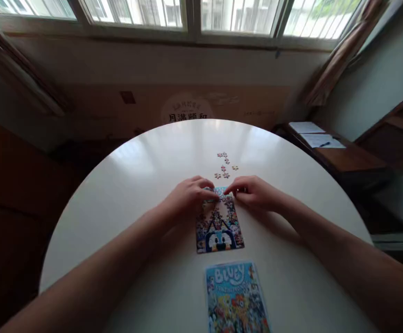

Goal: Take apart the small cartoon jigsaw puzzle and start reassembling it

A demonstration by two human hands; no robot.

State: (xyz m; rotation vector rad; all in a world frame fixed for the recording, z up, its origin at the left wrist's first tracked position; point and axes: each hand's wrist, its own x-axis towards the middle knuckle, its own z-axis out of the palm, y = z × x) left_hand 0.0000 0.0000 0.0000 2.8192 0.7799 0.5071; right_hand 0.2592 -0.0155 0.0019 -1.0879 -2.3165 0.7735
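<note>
Tabletop (pixel 100 194): supporting everything below.
Bluey sheet (pixel 236 300): lying nearest.
Jigsaw (pixel 220 241): lying beyond it, showing gaps.
Left hand (pixel 194 190): curving half-open over jigsaw's far-left; hold unclear.
Right hand (pixel 252 190): extending index finger, far-right; hold unclear.
Loose pieces (pixel 226 175): lying farther off.

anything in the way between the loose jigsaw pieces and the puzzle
Only the hands: the left hand partly covers the upper left of the jigsaw puzzle; the right hand is at its upper right. Nothing else visible blocks the loose pieces.
</note>
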